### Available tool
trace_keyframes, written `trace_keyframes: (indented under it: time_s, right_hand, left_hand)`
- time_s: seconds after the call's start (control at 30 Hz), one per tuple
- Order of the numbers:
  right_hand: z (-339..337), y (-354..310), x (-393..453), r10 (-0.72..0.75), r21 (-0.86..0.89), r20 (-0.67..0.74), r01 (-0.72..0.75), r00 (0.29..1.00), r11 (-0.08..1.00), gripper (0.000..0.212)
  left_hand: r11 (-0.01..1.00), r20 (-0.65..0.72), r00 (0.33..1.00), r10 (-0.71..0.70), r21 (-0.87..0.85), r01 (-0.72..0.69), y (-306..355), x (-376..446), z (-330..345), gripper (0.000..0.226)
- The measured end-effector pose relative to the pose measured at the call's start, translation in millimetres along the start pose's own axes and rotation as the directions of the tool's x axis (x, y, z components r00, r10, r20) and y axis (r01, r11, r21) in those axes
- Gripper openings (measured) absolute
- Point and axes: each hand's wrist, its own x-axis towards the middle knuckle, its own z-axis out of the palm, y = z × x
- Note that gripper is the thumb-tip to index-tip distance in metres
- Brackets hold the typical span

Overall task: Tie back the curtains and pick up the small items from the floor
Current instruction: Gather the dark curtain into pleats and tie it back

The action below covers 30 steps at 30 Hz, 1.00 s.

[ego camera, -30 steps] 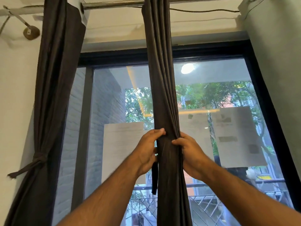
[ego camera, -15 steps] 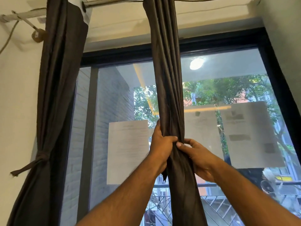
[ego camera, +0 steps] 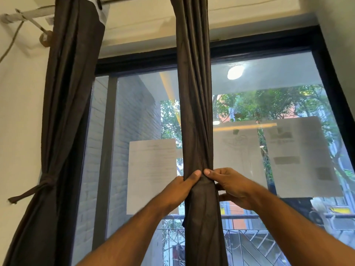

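We grip the middle curtain: dark brown cloth, matt, softly creased. Left of our grip, the tied curtain, same cloth. Behind the grip, glossy window glass, matt paper sheets, black frame.

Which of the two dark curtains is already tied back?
The left curtain by the wall: a knotted tie cinches it. Both hands only grip the middle curtain.

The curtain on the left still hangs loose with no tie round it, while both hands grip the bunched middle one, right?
Not quite. In the head view the left curtain is already tied back with a knotted tie. The rest holds: the left hand and right hand both grip the bunched middle curtain.
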Motion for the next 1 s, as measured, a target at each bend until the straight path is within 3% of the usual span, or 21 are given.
trace_keyframes:
  time_s: [0.17, 0.3, 0.4, 0.47, 0.57, 0.7, 0.77, 0.87, 0.93, 1.0]
  right_hand:
    - [1.2, 7.9, 0.0, 0.036, 0.145, 0.066, -0.046, 0.997, 0.988, 0.028]
    - [6.9, 17.3, 1.3, 0.058, 0.22, 0.081, -0.074, 0.995, 0.973, 0.027]
    - [11.1, 19.9, 4.2, 0.046, 0.188, 0.081, -0.06, 0.996, 0.98, 0.033]
    - [10.9, 18.2, 5.5, 0.013, 0.048, 0.107, -0.018, 0.994, 0.999, 0.034]
    - [8.5, 10.6, 6.6, -0.036, -0.19, 0.134, 0.061, 0.99, 0.98, 0.032]
    - [7.0, 11.2, 10.6, -0.072, -0.03, 0.182, 0.079, 0.981, 0.996, 0.03]
    - [8.3, 15.5, 11.5, -0.111, -0.173, 0.133, 0.133, 0.985, 0.976, 0.031]
    - [9.1, 15.0, 21.8, -0.282, -0.655, 0.0, 0.214, 0.959, 0.725, 0.036]
    - [14.1, 6.9, 23.7, -0.309, -0.783, -0.049, 0.155, 0.95, 0.603, 0.038]
    - [19.9, -3.1, 23.5, -0.305, -0.828, -0.066, 0.119, 0.95, 0.549, 0.043]
  left_hand:
    - [0.997, -0.021, 0.999, 0.048, 0.069, -0.047, -8.3, 2.3, -1.7, 0.035]
    - [0.944, -0.107, 0.985, 0.133, 0.315, -0.094, -10.7, 5.0, -2.7, 0.069]
    - [0.838, -0.158, 0.974, 0.165, 0.543, -0.054, -9.8, 2.2, -9.9, 0.084]
    - [0.781, -0.169, 0.973, 0.156, 0.625, -0.017, -10.7, 4.5, -18.5, 0.088]
    - [0.836, -0.107, 0.988, 0.111, 0.548, -0.035, -9.7, 7.8, -26.0, 0.089]
    - [0.899, -0.018, 0.997, 0.075, 0.433, -0.06, -4.9, 6.1, -28.2, 0.064]
    - [0.884, -0.04, 0.997, 0.062, 0.466, -0.037, -6.6, 6.7, -30.9, 0.062]
    - [0.774, -0.208, 0.969, 0.135, 0.633, 0.028, -0.8, 1.9, -31.4, 0.065]
    - [0.717, -0.3, 0.924, 0.238, 0.696, 0.041, 9.7, -3.3, -28.3, 0.059]
    - [0.756, -0.379, 0.859, 0.344, 0.654, -0.014, 21.8, -8.0, -24.4, 0.051]
